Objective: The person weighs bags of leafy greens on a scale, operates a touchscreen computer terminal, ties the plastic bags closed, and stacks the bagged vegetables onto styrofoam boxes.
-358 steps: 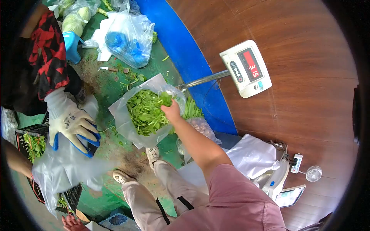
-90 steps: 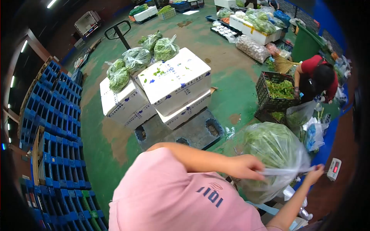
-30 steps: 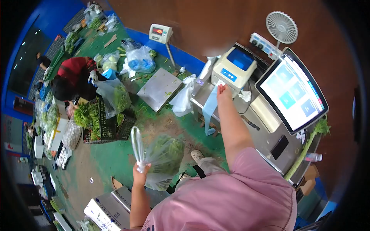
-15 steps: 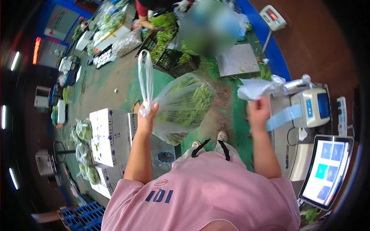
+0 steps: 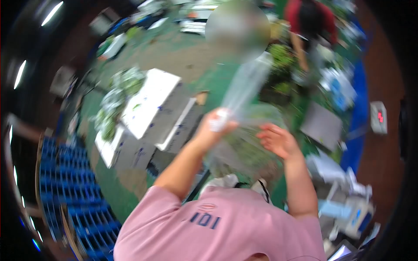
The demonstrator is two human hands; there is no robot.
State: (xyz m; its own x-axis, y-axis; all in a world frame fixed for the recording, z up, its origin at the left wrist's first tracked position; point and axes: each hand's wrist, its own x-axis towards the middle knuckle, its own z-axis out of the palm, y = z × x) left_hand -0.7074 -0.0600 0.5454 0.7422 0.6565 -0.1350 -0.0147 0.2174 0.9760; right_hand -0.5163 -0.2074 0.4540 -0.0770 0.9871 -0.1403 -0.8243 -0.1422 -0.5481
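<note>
My left hand (image 5: 213,130) is closed round the gathered neck of a clear plastic bag (image 5: 246,145), whose long twisted handles rise above the fist. Green leafy vegetables show through the blurred plastic, below and to the right of that fist. My right hand (image 5: 276,140) is beside the bag's right side, its fingers bent and slightly apart; motion blur hides whether anything small is between them.
White boxes (image 5: 152,104) topped with bagged greens (image 5: 115,100) stand at the left, blue pallets (image 5: 74,187) beyond. A person in red (image 5: 310,19) bends over a dark crate (image 5: 275,93). A metal platform (image 5: 322,126) and label printer (image 5: 355,215) are at the right.
The view has swung toward the boxes and pallets. The bag is now in front of my body, and my right hand has moved from the label printer's strip to beside the bag.
</note>
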